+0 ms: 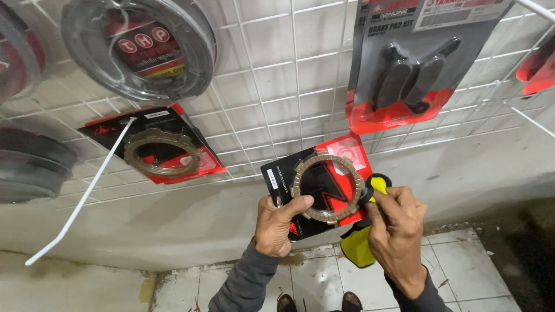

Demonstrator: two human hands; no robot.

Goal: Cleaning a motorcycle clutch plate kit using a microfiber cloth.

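A white wire grid panel (289,86) is seen fixed to the wall, hung with a packaged brake-pad set (404,75), a round ring pack (141,49) and a matching clutch-plate pack (159,151); one long white hook (81,196) is left bare. Below it, a red-and-black carded clutch plate pack (324,188) is held just off the grid, not yet hung. It is pinched at its lower corner by the left hand (277,225), while a yellow cloth (361,242) is gripped against its edge by the right hand (399,231).

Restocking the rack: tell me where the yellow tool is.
In the head view, the yellow tool sits in the right hand, low right of centre, against the ring-part packet held by the left hand.
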